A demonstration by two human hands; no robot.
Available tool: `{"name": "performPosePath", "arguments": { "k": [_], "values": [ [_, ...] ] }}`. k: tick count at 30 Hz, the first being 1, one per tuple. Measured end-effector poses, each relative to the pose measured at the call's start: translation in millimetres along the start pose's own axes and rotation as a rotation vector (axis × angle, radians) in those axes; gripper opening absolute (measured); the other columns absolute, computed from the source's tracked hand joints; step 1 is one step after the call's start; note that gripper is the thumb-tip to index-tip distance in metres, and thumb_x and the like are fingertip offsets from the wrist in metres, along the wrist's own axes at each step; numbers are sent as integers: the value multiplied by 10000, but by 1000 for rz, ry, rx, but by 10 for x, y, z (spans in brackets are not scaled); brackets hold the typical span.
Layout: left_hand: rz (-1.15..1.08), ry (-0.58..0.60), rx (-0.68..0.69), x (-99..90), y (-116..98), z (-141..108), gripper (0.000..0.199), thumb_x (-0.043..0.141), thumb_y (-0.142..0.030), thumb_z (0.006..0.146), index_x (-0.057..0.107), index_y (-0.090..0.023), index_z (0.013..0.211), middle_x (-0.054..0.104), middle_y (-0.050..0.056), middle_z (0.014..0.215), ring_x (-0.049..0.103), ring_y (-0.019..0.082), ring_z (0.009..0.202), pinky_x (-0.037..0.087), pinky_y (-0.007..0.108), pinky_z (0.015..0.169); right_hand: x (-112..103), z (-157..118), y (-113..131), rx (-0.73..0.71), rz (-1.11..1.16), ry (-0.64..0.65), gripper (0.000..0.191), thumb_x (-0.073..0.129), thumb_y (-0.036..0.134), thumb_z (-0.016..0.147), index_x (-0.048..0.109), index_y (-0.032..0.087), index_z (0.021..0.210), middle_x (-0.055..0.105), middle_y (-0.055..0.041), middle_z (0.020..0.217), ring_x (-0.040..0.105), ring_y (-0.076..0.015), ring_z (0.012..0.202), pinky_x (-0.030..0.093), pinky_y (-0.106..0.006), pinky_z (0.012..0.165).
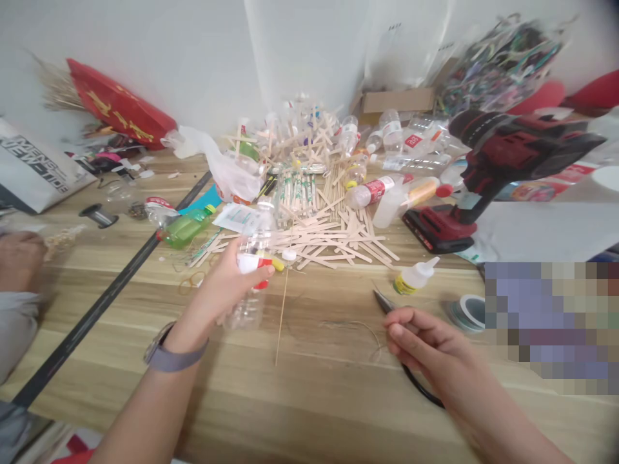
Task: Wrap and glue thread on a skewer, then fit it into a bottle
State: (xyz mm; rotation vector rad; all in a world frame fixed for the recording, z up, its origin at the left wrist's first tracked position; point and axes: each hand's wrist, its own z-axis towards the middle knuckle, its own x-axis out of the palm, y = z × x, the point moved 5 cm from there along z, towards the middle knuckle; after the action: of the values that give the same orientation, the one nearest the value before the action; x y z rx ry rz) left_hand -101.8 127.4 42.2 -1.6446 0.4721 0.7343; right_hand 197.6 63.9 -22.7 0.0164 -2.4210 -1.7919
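Note:
My left hand is wrapped round a clear plastic bottle with a red and white label, standing nearly upright. My right hand has thumb and fingers closed at a dark pointed tool with a curved black handle; the fingers hide its middle, so its kind is unclear. A thin wooden stick lies between my hands. Near it are a small white cap and a loop of thin wire. A small glue bottle with a yellow label stands beyond my right hand.
Flat wooden sticks are heaped ahead, with plastic bottles behind. A red and black cordless drill stands at right, near a wire spool. A green bottle lies left. Another person's hand is at the left edge.

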Motion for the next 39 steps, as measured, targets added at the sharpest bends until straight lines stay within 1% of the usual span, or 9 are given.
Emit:
{"name": "performPosePath", "arguments": {
  "k": [4, 9, 12, 15, 20, 26, 29, 34, 39],
  "values": [
    [-299, 134, 61, 171, -114, -272, 724, 630, -530, 778, 391, -249, 1401, 523, 93, 1394, 503, 308, 1254, 412, 426, 1020, 24, 45, -41, -24, -113, 35, 378, 671, 568, 748, 632, 196, 808, 494, 31, 529, 334, -82, 465, 225, -220, 432],
    [-450, 263, 63, 518, -165, -500, 589, 446, -559, 896, 411, -267, 1406, 347, 56, 1535, 273, 254, 1427, 219, 415, 1163, 276, 18, 242, -135, -186, 13, 331, 671, 537, 753, 628, 209, 748, 506, 21, 581, 398, -103, 514, 319, -228, 469],
    [-481, 277, 52, 651, -184, -553, 612, 412, -554, 915, 328, -276, 1454, 268, 40, 1570, 201, 240, 1453, 149, 409, 1185, 467, 21, 372, -219, -190, -14, 289, 649, 498, 786, 634, 215, 730, 655, -51, 926, 530, -133, 672, 418, -244, 564],
    [-562, 273, 54, 712, -210, -582, 650, 404, -516, 932, 214, -253, 1495, 237, 56, 1581, 199, 235, 1452, 175, 396, 1178, 599, 82, 341, -232, -124, -14, 264, 628, 457, 820, 624, 215, 715, 633, -72, 1185, 595, -192, 951, 479, -275, 734],
    [-779, 414, -19, 828, -219, -613, 601, 599, -457, 843, 413, -204, 1355, 561, 110, 1324, 546, 264, 1186, 448, 369, 961, 622, 170, 228, -239, -62, -2, 242, 610, 442, 845, 623, 215, 762, 671, -82, 1102, 631, -212, 971, 501, -306, 796],
    [-961, 505, -227, 952, -189, -616, 647, 766, -457, 679, 439, -179, 1163, 678, 96, 1051, 645, 230, 916, 502, 319, 764, 584, 174, 174, -232, -131, 74, 176, 608, 377, 864, 623, 218, 791, 705, -49, 959, 642, -177, 870, 499, -274, 765],
    [-906, 503, -256, 963, -163, -629, 717, 742, -510, 693, 387, -178, 1219, 674, 119, 1082, 647, 247, 942, 501, 346, 788, 578, 176, 123, -204, -173, 78, 180, 601, 383, 867, 619, 215, 803, 697, -39, 882, 626, -159, 793, 493, -257, 701],
    [-781, 394, -117, 918, -137, -636, 540, 395, -555, 921, 429, -191, 1318, 547, 123, 1348, 480, 249, 1265, 381, 373, 1034, 557, 193, 77, -201, -288, -1, 250, 560, 437, 876, 606, 203, 803, 655, -28, 735, 596, -148, 655, 483, -254, 593],
    [-865, 432, -136, 954, -152, -667, 526, 462, -509, 908, 447, -218, 1346, 542, 90, 1363, 453, 256, 1296, 358, 371, 1064, 510, 202, 87, -208, -336, -78, 283, 568, 464, 861, 604, 194, 784, 649, -31, 698, 590, -152, 616, 477, -259, 556]
  ]
}}
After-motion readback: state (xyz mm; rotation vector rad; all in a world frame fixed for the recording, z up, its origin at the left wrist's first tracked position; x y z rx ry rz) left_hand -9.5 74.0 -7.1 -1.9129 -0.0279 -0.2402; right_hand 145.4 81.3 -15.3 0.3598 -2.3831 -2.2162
